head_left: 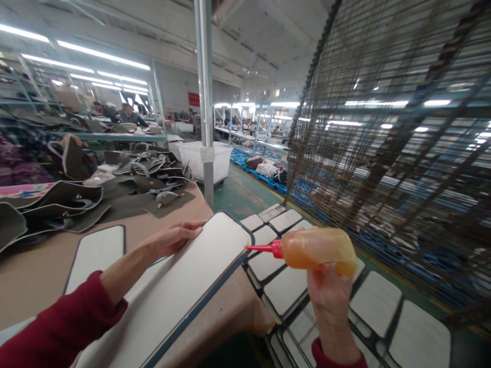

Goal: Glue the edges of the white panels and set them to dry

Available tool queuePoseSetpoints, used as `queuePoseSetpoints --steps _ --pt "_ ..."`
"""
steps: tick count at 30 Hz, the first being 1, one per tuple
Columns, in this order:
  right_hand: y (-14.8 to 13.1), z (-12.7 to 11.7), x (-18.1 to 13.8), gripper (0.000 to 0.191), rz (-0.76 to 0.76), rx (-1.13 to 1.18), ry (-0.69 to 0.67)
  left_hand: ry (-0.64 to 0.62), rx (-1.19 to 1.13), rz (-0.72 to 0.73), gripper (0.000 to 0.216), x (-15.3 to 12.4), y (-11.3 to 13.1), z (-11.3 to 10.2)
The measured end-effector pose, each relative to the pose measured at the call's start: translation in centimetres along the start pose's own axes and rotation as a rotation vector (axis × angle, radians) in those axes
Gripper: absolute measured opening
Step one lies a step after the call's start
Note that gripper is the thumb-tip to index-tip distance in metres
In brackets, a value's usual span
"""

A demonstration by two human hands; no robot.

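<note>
My left hand [178,238] grips the left edge of a long white panel [199,260] with rounded corners and a dark border, its fingers partly hidden by the panel. The panel is tilted up off the table. In my right hand [330,289] is a squeeze bottle [316,249] of amber liquid, lying nearly level. Its red nozzle [264,248] points left, and the tip meets the panel's border near the upper right corner. A thin yellowish line runs along that border. Another white panel [98,253] lies on the table to the left.
Dark grey pieces with straps [141,179] are heaped on the brown tabletop [192,204]. White panels [287,289] lie on a rack at the lower right, beside a tall wire mesh [368,128]. A metal post [205,102] and white bin [220,161] stand ahead; people work farther back.
</note>
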State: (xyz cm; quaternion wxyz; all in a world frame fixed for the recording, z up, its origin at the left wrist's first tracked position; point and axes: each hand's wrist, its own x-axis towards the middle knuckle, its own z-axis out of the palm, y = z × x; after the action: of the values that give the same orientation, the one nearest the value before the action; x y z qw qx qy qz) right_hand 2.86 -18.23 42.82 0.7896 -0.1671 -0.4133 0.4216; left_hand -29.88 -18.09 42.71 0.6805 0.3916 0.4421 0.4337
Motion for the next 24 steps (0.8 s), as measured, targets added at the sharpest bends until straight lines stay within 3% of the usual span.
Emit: queuePoseSetpoints --steps 14,24 --pt "1.5 0.2 0.1 0.049 0.039 -0.076 -0.004 0.166 -0.139 0.04 0.061 -0.1 -2.3 0.6" --pt "2.6 -0.1 0.7 0.052 0.106 -0.095 0.005 0.156 -0.184 0.088 0.062 0.0 -3.6 -0.5"
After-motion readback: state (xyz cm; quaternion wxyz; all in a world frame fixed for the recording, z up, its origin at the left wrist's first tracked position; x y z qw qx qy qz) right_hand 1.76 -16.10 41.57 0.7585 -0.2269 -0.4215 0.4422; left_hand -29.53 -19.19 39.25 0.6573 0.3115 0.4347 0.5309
